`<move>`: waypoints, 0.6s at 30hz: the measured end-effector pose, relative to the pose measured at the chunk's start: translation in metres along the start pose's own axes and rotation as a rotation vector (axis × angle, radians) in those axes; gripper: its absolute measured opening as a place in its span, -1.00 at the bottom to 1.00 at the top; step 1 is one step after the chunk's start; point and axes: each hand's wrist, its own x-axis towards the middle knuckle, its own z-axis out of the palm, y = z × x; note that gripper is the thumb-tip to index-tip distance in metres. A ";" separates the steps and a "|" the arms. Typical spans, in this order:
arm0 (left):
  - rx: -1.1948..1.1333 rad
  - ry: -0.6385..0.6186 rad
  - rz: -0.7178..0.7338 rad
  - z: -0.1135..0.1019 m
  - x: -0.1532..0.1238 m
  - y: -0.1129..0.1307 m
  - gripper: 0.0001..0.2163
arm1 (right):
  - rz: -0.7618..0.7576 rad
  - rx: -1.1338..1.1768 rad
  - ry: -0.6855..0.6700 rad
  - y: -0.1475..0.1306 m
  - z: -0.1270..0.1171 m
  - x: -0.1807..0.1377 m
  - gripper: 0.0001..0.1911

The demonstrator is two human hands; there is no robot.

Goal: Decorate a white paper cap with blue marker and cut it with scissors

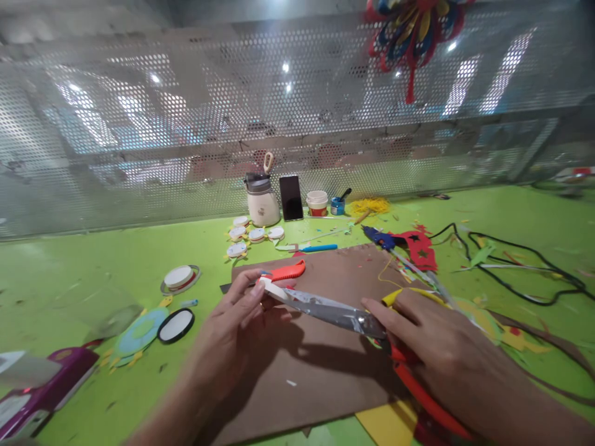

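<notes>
My left hand pinches a small white strip between thumb and fingers. In my right hand is a pair of scissors with grey blades and red handles. The blade tips point left and meet the white strip; whether they are cutting into it I cannot tell. Both hands are above a brown board. Just behind my left fingertips lies an orange utility knife on the board. Something yellow shows behind my right fingers.
At the back stand a white jug, a phone, a tub and a blue paint pot. A blue glue gun and black cord lie right. A purple tape dispenser sits left, near round discs.
</notes>
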 end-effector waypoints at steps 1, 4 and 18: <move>-0.020 -0.006 -0.012 0.000 0.000 0.000 -0.91 | -0.001 0.006 0.001 0.000 0.000 0.000 -0.50; -0.049 -0.015 -0.035 -0.002 -0.001 0.000 -0.93 | -0.017 0.027 0.003 0.002 0.001 0.000 -0.54; -0.131 -0.048 -0.062 0.000 -0.004 0.002 -0.89 | -0.014 0.092 -0.001 0.001 -0.001 -0.001 -0.54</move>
